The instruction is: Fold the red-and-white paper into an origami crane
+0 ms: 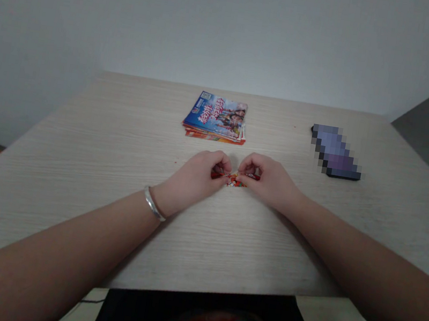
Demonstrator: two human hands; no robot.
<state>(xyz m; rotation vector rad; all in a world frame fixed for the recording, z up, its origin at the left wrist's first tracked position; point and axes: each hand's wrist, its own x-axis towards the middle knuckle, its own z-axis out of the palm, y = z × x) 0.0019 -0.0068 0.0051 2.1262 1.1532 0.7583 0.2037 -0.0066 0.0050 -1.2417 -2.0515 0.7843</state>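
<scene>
A small folded piece of red printed paper (235,178) lies on the light wooden table (97,153) near its middle. My left hand (195,176) pinches its left end with curled fingers; a silver bangle circles that wrist. My right hand (266,179) pinches the right end, fingers curled the same way. Both hands rest on the tabletop and cover most of the paper.
A stack of colourful printed sheets (216,117) lies just beyond my hands. A dark phone (336,151), blurred out, lies at the far right. White walls stand behind and to the left of the table. The table's near edge runs below my forearms.
</scene>
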